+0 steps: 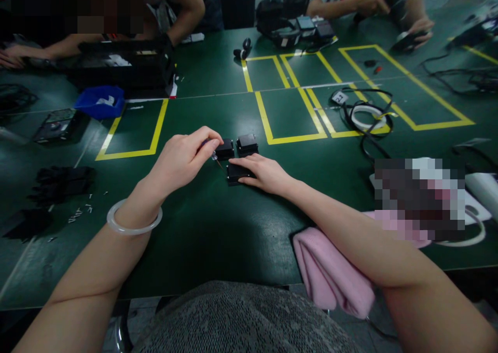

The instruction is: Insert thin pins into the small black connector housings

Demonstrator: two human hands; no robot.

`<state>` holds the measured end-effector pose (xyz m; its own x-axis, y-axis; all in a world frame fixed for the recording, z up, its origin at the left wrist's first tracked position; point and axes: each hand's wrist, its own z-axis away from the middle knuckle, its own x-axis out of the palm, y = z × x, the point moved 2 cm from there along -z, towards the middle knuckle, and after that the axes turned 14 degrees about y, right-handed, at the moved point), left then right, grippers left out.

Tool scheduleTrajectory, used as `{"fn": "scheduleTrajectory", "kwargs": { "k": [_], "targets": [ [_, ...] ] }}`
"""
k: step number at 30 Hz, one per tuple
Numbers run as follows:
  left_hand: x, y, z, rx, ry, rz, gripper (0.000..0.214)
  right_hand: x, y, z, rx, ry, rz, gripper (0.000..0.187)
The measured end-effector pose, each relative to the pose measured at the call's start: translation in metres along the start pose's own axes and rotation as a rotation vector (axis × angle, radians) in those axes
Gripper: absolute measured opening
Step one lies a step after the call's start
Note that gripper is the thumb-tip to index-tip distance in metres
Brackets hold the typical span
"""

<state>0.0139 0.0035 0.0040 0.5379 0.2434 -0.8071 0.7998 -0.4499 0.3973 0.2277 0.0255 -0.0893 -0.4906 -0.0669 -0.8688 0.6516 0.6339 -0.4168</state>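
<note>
Three small black box-shaped parts lie together on the green table (pixel 218 228). My left hand (pixel 182 158), with a pale bangle on its wrist, is closed in a pinch on a thin screwdriver (pixel 215 157) whose tip points down beside the left rear box (pixel 224 149). My right hand (pixel 264 172) rests flat, fingers stretched out, on the nearest black box (pixel 234 173). A third black box (pixel 247 144) sits just behind, untouched.
Yellow tape rectangles (pixel 290 112) mark the table. A blue tray (pixel 100 101) and black cases stand far left, coiled cables (pixel 368 115) to the right, a pink cloth (pixel 330 272) at the near edge. Other people's hands work at the far side.
</note>
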Motion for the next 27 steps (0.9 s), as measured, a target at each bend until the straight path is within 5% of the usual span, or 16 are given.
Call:
{"fn": "scheduleTrajectory", "kwargs": {
  "k": [27],
  "targets": [
    [-0.0008, -0.0012, -0.0002, 0.014, -0.001, -0.067, 0.040, 0.0041, 0.0071, 0.0004, -0.025, 0.024, -0.006, 0.060]
  ]
}}
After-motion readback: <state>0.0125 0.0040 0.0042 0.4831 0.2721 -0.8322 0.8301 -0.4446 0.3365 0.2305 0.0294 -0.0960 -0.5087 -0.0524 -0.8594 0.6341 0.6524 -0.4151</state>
